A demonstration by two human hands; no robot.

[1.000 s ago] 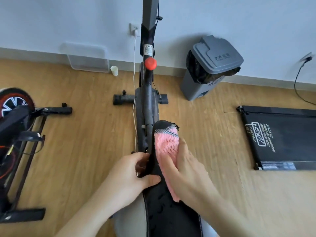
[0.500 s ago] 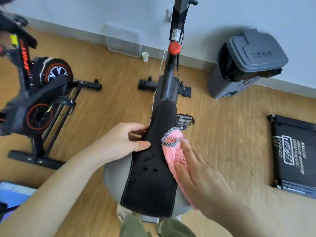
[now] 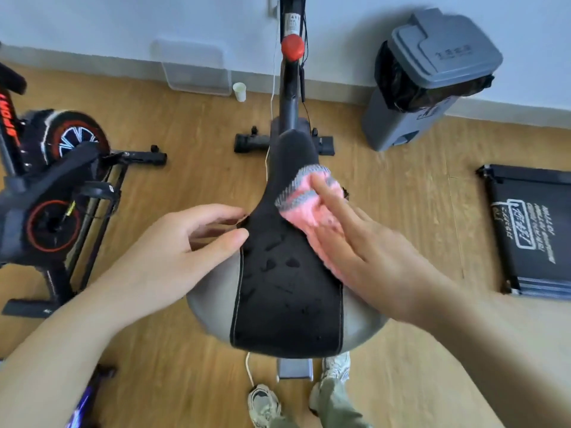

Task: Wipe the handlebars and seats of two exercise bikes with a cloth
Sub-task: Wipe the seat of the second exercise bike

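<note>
Right now, from the head view, my right hand (image 3: 370, 257) lies flat, fingers straight, pressing the pink cloth (image 3: 312, 208) onto the right side of the seat (image 3: 287, 273), near its narrow nose. My left hand (image 3: 173, 251) is relaxed and grips nothing, with the thumb tip touching the seat's left edge. To wipe well, I think I should brace that edge more firmly, then draw the cloth in long overlapping strokes from nose to wide back, taking in the grey side panels too. The second bike (image 3: 52, 193) stands well apart on my left, and this bike's handlebars are out of view.

Along the wall, the grey bin (image 3: 432, 78) has a black liner, but its lid hides what's inside. The clear plastic box (image 3: 194, 69) looks bare, though I can't be sure. Beside it stands a paper cup (image 3: 239, 91), contents unseen.
</note>
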